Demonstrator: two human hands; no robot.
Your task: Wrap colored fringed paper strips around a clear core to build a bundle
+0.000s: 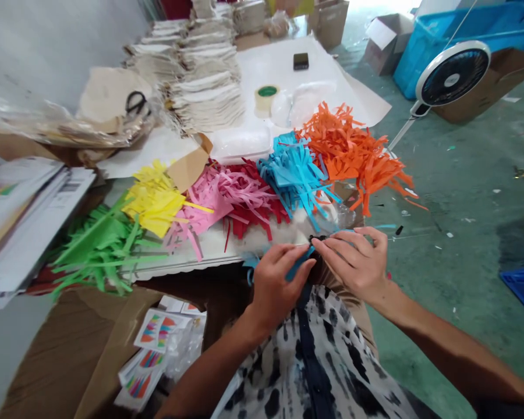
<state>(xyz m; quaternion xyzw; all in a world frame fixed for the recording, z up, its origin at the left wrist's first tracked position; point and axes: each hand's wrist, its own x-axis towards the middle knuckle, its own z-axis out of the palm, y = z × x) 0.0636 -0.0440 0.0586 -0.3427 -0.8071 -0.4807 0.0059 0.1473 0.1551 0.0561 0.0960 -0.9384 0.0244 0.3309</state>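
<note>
My left hand (279,279) pinches a piece of blue fringed paper (297,265) between thumb and fingers, low in front of my body at the table edge. Cut strips of it stick out to the left behind that hand. My right hand (360,262) has its fingertips pressed together on the same paper's other end, close to the left fingertips; some blue shows behind its fingers. Just beyond lies a pile of blue fringed paper (294,171). Beside it are piles of orange (347,151), red (255,218), pink (212,201), yellow (152,198) and green fringed paper (102,244).
Stacks of off-white bundles (209,81), a tape roll (266,99), a small black device (301,61) and black-handled scissors (136,103) lie farther back. A fan (453,78) stands right. An open carton (70,349) with printed cards (157,331) sits below left.
</note>
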